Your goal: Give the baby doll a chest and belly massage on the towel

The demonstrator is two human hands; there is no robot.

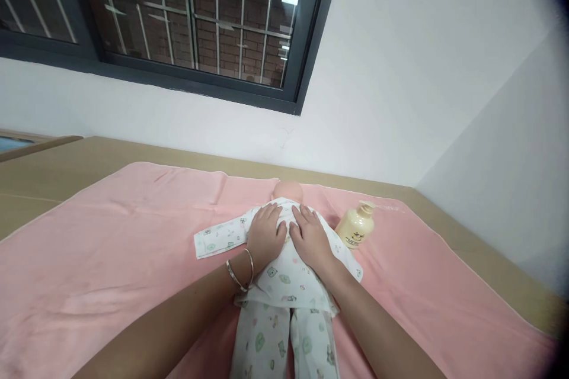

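A baby doll [288,190] in a white printed top [284,278] and matching trousers [262,340] lies stretched out, its head away from me. My left hand [267,234] rests flat on the left side of the doll's upper body, fingers extended; two bangles circle that wrist. Flat on the right side of the upper body lies my right hand [311,235], its fingers also stretched out. The thumbs point inward with a narrow gap between them. One sleeve [220,240] spreads out to the left. Just right of the doll is a pale yellow pump bottle [357,226].
Beneath the doll, a pink blanket [133,260] covers much of the tan surface [35,180]. A white wall [373,83] rises behind it, with a dark-framed barred window [191,18] at the upper left.
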